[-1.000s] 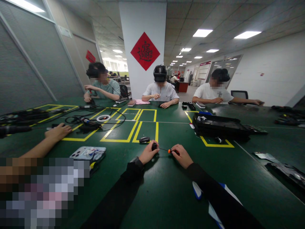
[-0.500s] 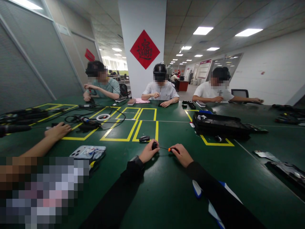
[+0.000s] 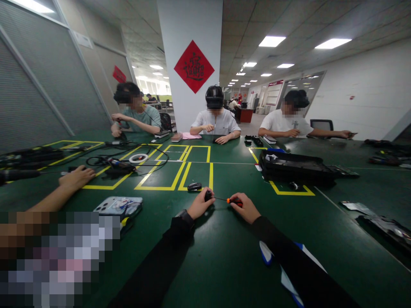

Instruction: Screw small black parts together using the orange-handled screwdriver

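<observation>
Orange and black, the screwdriver (image 3: 237, 202) lies near level just above the green table (image 3: 221, 261), between the wearer's two hands and a little on the near side of the yellow tape outlines (image 3: 211, 175). Right hand (image 3: 248, 208): fingers curled together round the handle, orange collar (image 3: 228, 200) showing past the fingertips. Thin shaft points leftward to a small black part (image 3: 208, 195). Left hand (image 3: 199, 208) pinches that part between thumb and fingers; whether the tip sits inside it, cannot tell from here. Dark band (image 3: 184, 216) on the left wrist, black sleeves on both arms.

Just beyond the left hand, a short black cylinder (image 3: 194, 187) on its side at the edge of a taped box. Farther left, a pale blue phone-like case (image 3: 118, 205), then a white ring (image 3: 138, 158) beside tangled black cables (image 3: 117, 167). At far left, a neighbour's hand (image 3: 78, 177) rests by a dark tool (image 3: 19, 174).

To the right, a long black housing (image 3: 292, 166), a small round piece (image 3: 293, 185) near its close side. Blue-edged white pieces (image 3: 266, 253) by the right forearm, partly covered. Three people in head-worn gear sit across the table.
</observation>
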Action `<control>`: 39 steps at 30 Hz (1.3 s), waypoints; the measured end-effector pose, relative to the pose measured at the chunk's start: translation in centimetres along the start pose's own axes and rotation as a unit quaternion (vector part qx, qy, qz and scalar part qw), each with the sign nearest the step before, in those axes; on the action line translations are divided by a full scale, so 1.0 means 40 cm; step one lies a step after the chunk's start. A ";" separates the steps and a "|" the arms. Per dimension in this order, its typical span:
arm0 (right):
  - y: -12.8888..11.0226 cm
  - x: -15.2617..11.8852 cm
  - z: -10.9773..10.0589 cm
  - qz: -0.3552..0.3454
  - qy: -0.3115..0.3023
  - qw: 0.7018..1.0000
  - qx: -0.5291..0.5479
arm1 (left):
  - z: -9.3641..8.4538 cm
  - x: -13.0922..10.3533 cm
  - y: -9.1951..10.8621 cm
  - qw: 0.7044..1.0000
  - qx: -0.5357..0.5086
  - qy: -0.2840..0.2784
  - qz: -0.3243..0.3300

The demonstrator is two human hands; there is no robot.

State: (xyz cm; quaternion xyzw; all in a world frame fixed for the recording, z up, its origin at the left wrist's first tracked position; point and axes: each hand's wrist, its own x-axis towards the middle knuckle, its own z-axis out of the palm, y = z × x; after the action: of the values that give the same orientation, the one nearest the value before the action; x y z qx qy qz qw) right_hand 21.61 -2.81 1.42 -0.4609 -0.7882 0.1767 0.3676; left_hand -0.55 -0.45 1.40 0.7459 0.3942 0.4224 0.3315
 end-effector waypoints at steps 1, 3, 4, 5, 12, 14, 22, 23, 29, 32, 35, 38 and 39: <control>0.001 -0.001 0.001 0.004 0.000 1.000 0.006 | 0.001 0.000 -0.002 1.000 -0.001 0.001 0.001; 0.002 -0.003 0.002 0.009 -0.003 1.000 0.011 | 0.002 0.001 -0.005 1.000 0.000 0.001 0.002; 0.002 -0.004 0.003 0.009 -0.004 1.000 0.012 | 0.002 0.001 -0.005 1.000 0.000 0.002 0.003; 0.002 -0.004 0.003 0.010 -0.003 1.000 0.012 | 0.002 0.001 -0.005 1.000 0.001 0.003 0.004; 0.000 0.005 0.001 0.012 0.000 1.000 -0.017 | 0.000 -0.001 0.010 1.000 0.002 0.002 -0.001; -0.002 0.005 0.000 0.007 0.000 1.000 -0.024 | 0.000 -0.001 0.010 1.000 0.002 0.003 -0.001; -0.005 -0.003 -0.002 0.009 0.011 1.000 -0.006 | 0.001 0.000 0.007 1.000 0.006 0.007 -0.009; -0.005 -0.003 -0.002 0.011 0.011 1.000 -0.004 | 0.001 0.000 0.007 1.000 0.006 0.006 -0.008; -0.004 -0.002 0.001 0.021 0.003 1.000 0.003 | 0.000 -0.001 0.008 1.000 0.010 0.003 0.002; -0.002 0.002 0.001 0.023 -0.009 1.000 0.002 | 0.000 -0.001 0.009 1.000 0.009 0.002 -0.004; -0.001 0.005 0.001 0.017 -0.015 1.000 -0.009 | 0.000 -0.001 0.011 1.000 0.007 0.001 -0.009; -0.002 0.002 0.002 0.008 -0.003 1.000 -0.007 | -0.001 -0.001 0.009 1.000 0.008 0.002 -0.005; -0.003 0.000 0.002 0.005 0.003 1.000 -0.004 | -0.001 -0.001 0.008 1.000 0.008 0.001 -0.003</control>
State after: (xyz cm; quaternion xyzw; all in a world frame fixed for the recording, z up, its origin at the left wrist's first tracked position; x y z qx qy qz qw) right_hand 21.49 -2.86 1.43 -0.4673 -0.7854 0.1740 0.3667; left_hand -0.50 -0.64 1.66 0.7464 0.4005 0.4193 0.3266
